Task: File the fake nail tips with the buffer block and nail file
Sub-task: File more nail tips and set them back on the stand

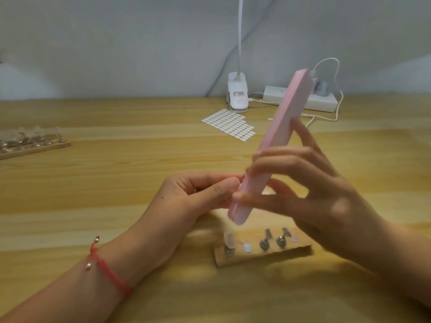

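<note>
My right hand grips a long pink buffer block near its lower end, the block tilted up and to the right above the table. My left hand is curled beside the block's lower part and pinches something small against it; the item is mostly hidden by my fingers. Below my hands a wooden holder carries metal stands, with clear and white nail tips on some of them.
A second wooden holder with several clear tips lies at the far left. A sheet of white adhesive tabs, a white clip lamp and a power strip with cables sit at the back of the wooden table.
</note>
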`<act>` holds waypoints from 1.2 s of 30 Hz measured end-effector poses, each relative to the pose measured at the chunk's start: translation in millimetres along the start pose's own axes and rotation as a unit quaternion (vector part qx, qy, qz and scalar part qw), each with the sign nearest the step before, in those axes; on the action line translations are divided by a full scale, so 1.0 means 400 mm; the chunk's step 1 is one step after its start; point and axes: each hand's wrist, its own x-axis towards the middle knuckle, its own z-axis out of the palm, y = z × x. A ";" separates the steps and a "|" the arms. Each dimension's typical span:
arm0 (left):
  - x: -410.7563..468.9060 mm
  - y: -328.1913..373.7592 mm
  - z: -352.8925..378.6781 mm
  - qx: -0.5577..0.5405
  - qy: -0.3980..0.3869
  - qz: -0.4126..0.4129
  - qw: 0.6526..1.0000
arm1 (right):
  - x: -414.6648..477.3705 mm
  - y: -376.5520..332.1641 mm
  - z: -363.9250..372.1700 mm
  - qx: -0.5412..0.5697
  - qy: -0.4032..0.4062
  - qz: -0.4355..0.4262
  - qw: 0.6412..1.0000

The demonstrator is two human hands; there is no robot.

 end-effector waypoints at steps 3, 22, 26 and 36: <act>0.002 -0.004 -0.004 0.008 0.026 -0.014 1.000 | 0.012 0.023 -0.017 -0.010 0.033 0.052 0.998; -0.001 0.008 0.010 -0.059 0.021 -0.022 0.998 | 0.009 -0.029 0.015 0.040 -0.003 0.022 0.999; 0.002 0.005 0.007 -0.038 0.053 -0.027 0.998 | 0.019 0.021 -0.011 0.024 0.027 0.108 0.993; 0.000 0.011 0.015 -0.060 0.054 -0.031 0.996 | 0.005 -0.005 0.008 0.043 0.018 0.090 0.995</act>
